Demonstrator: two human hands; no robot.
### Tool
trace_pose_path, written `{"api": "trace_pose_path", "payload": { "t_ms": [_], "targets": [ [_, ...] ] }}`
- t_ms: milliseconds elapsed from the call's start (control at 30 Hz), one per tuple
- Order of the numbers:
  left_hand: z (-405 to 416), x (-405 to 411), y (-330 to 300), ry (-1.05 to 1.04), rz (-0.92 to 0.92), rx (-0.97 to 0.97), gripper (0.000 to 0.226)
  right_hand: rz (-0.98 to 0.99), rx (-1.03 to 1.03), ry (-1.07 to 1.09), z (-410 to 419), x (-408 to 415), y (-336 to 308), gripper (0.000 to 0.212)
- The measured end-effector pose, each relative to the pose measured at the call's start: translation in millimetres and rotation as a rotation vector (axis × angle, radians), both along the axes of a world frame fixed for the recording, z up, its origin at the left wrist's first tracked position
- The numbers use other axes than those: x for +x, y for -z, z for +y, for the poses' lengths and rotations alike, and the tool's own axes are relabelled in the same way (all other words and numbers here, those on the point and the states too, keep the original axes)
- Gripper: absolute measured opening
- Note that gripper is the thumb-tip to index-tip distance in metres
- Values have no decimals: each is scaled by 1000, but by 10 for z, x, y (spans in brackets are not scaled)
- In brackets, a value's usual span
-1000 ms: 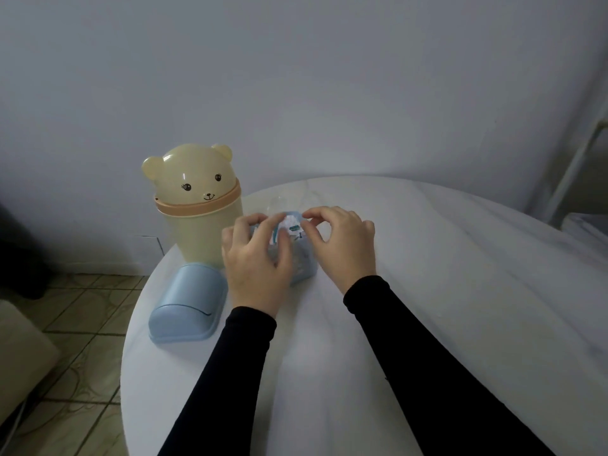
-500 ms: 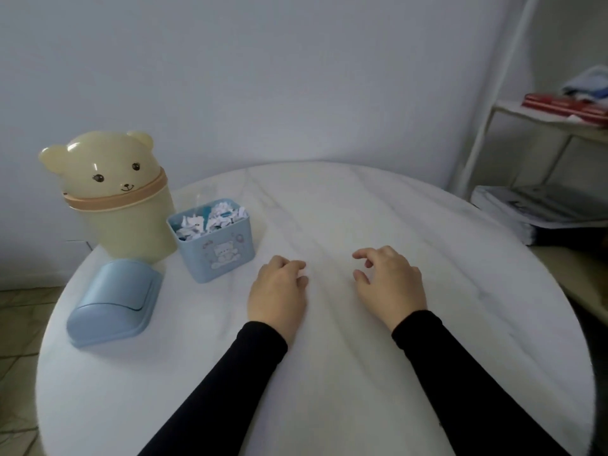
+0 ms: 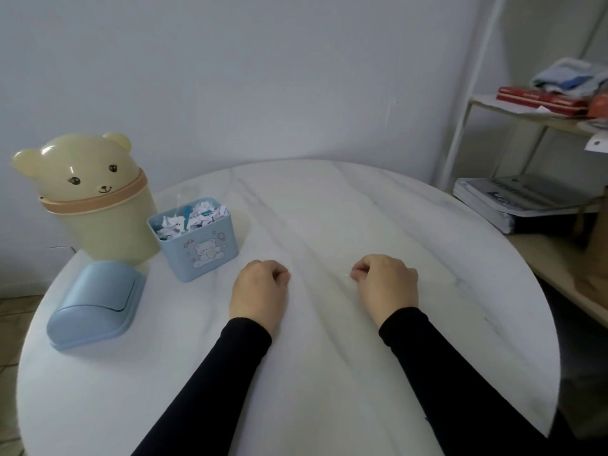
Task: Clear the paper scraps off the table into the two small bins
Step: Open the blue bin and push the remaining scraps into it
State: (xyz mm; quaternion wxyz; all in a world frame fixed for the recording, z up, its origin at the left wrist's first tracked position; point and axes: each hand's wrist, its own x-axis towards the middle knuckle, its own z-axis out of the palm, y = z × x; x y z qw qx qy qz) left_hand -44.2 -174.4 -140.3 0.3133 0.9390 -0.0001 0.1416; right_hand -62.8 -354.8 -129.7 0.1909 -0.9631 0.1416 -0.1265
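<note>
Paper scraps [image 3: 190,218] heaped to the rim inside the open blue bin [image 3: 200,250], near the tabletop's [image 3: 329,225] left edge. Beside it, closed: bear bin [image 3: 95,199]; loose blue lid [image 3: 93,304] lying in front. One tiny pale fleck [image 3: 345,275], perhaps a last scrap, just off the right hand [image 3: 385,281]. Left hand [image 3: 260,289] resting nearby, fingers curled, gripping nothing visible; same for the right. Nearly finished, by the look of it: fleck and lid left.
</note>
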Motion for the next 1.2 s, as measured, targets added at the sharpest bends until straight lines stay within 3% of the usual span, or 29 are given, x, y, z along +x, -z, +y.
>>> {"api": "trace_pose_path", "payload": {
  "t_ms": [267,467,867,1067,1200],
  "targets": [
    [199,34,-88,-78,-26,-195,15,8,-159,-39,33,34,74,21],
    [152,22,-54,4,26,-86,15,-54,-59,-18,-12,45,49,31],
    [-78,27,-109,12,101,172,21,-32,-72,-16,-50,-8,37,18],
    [-44,12,-83,36,87,147,20,-41,-130,-190,11,-8,38,23],
    [-19,9,-65,35,74,122,19,-27,-123,-192,27,-5,32,23]
  ]
}}
